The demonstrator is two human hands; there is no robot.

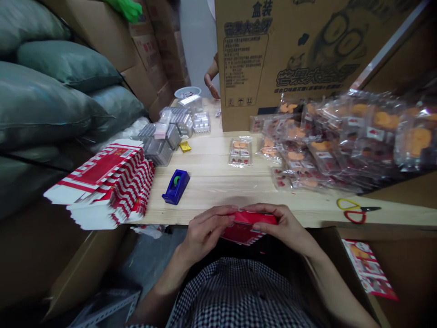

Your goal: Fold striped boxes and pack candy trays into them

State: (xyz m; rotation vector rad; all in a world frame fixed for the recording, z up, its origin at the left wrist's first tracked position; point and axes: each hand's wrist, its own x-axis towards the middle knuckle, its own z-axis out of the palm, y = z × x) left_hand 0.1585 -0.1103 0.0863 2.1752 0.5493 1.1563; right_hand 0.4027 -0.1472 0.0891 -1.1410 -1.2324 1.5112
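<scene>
Between my two hands, at the table's front edge, is a red and white striped carton [244, 230]. My left hand [206, 232] grips its left end, fingers on the top edge. My right hand [280, 225] holds the right end, with the thumb on the near face and the fingers over the top. Whether the carton's end flaps are closed cannot be made out. Beyond the hands, a clear pack of orange and red pieces [241, 151] lies on the table [211, 182]. A blue tape dispenser [176, 187] stands to the left of it.
Flat striped cartons [109, 182] are stacked at left, near clear plastic trays [160, 141]. Filled clear packs [321, 146] pile up at right, by scissors [357, 210]. A large cardboard box [246, 109] stands behind; another person's arm [212, 77] shows past it. An open box [409, 264] sits lower right.
</scene>
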